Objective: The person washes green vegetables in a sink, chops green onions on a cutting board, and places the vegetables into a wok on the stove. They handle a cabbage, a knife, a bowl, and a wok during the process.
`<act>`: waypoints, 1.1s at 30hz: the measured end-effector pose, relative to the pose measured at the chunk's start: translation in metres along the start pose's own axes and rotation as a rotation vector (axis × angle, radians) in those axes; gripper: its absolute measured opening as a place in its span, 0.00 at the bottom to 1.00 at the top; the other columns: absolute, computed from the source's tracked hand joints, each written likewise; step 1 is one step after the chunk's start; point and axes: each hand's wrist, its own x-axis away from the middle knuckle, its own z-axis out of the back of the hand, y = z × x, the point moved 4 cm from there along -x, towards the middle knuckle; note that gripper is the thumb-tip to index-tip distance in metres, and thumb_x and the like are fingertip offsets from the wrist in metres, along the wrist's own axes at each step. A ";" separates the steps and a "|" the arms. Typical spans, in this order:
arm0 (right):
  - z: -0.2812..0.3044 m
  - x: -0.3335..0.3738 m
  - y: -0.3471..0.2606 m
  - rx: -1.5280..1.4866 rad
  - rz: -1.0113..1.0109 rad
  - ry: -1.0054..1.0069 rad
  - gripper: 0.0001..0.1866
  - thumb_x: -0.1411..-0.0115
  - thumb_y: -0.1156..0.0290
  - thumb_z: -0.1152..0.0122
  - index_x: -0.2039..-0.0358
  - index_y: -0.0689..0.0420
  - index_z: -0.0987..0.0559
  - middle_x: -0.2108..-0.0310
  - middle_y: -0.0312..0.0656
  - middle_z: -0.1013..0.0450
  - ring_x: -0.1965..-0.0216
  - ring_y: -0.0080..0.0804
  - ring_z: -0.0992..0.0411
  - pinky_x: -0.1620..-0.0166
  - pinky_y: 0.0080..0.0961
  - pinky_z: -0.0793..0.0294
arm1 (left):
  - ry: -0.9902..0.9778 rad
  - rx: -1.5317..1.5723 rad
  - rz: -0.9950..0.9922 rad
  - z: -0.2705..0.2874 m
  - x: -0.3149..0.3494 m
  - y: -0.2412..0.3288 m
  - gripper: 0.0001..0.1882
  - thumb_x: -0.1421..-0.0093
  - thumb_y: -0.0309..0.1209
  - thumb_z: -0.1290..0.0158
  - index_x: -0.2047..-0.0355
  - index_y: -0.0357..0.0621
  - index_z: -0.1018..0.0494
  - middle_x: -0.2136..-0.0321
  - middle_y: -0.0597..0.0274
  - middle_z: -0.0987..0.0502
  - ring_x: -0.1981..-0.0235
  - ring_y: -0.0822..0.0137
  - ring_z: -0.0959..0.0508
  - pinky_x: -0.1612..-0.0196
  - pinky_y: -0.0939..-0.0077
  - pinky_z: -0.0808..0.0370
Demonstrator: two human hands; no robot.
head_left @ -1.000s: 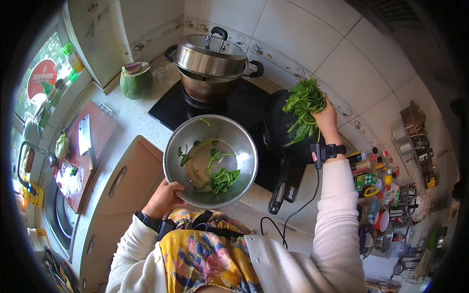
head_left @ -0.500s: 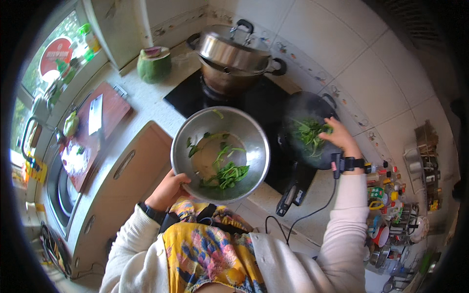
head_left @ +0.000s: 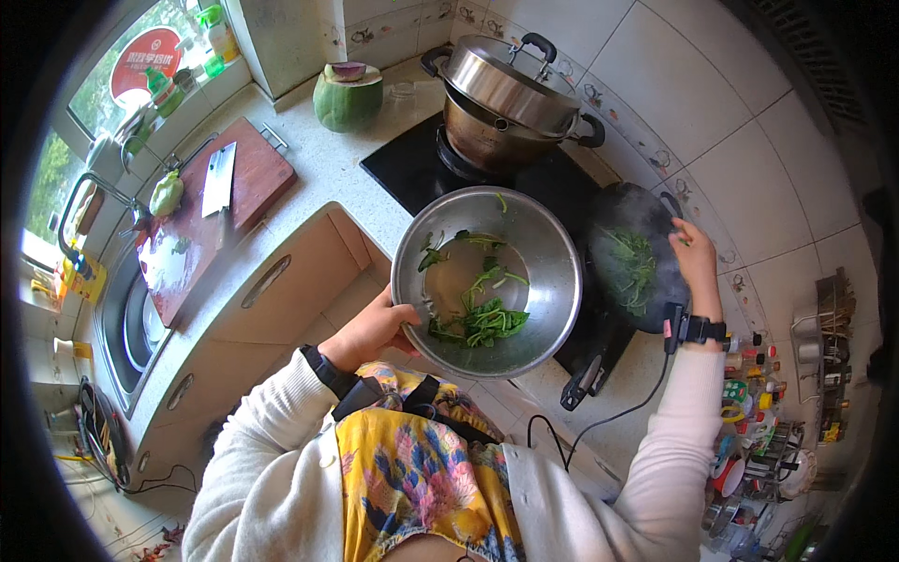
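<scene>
My left hand (head_left: 376, 330) grips the near-left rim of a steel mixing bowl (head_left: 559, 323), the thumb lying over the edge. Wet leafy greens (head_left: 492, 324) are in its bottom, with a few stems and leaves stuck to the wall. My right hand (head_left: 695, 258) is above the right rim of a dark frying pan (head_left: 613, 206), its fingers loosely bent and slightly apart, with no greens seen in them. Inside the steaming pan is a heap of leafy greens (head_left: 629, 264), partly blurred by the steam.
A lidded steel pot (head_left: 501, 126) stands at the back of the black cooktop (head_left: 398, 169). Farther left are a cut green melon (head_left: 346, 101), a cleaver (head_left: 218, 178) on a wooden cutting board (head_left: 262, 183), and a sink (head_left: 122, 342). Several bottles (head_left: 749, 375) crowd the right side. A cable (head_left: 618, 417) trails from my right wrist.
My right hand has drawn back from over the greens to the pan's right rim, its fingers now more bent. The left hand still holds the bowl. The whole view has shifted.
</scene>
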 end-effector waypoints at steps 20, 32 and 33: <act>-0.173 0.096 -0.217 0.206 0.600 -0.573 0.10 0.54 0.71 0.38 0.69 0.54 0.18 0.69 0.51 0.24 0.64 0.50 0.25 0.57 0.41 0.27 | -0.062 -0.134 -0.112 -0.027 -0.005 0.018 0.35 0.44 0.22 0.57 0.36 0.49 0.54 0.53 0.53 0.30 0.63 0.59 0.22 0.72 0.69 0.18; -0.195 0.093 -0.187 0.055 0.603 -0.471 0.19 0.53 0.82 0.44 0.59 0.58 0.22 0.60 0.51 0.27 0.56 0.51 0.30 0.51 0.40 0.30 | -0.005 -0.125 -0.184 -0.021 -0.005 0.016 0.36 0.45 0.21 0.58 0.36 0.51 0.55 0.54 0.52 0.30 0.63 0.59 0.22 0.75 0.69 0.19; -0.183 0.083 -0.184 0.060 0.680 -0.170 0.18 0.55 0.82 0.44 0.61 0.57 0.23 0.64 0.51 0.28 0.59 0.52 0.30 0.53 0.42 0.29 | -0.001 -0.131 -0.197 -0.021 -0.005 0.017 0.37 0.45 0.21 0.58 0.36 0.51 0.55 0.54 0.52 0.31 0.63 0.58 0.22 0.75 0.69 0.19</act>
